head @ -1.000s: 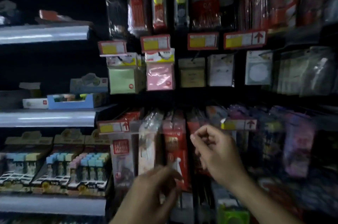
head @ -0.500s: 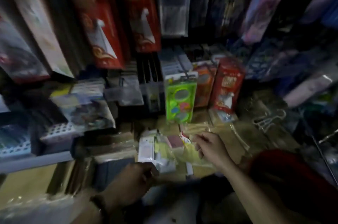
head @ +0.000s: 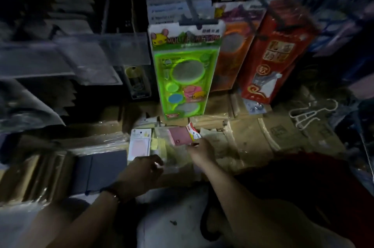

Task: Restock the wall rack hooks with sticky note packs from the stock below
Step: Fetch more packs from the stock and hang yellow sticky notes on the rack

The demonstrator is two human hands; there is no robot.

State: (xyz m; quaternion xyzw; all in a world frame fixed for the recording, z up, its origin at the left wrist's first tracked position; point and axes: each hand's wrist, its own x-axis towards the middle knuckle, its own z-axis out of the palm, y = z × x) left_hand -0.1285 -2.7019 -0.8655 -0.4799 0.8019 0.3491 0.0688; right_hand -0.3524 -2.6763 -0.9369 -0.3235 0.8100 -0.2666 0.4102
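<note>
Though dim (blurry), green blister pack upright behind pink note pack.

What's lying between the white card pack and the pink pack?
A yellowish pack in clear wrap lies between the white card pack and the pink pack, in the head view.
</note>
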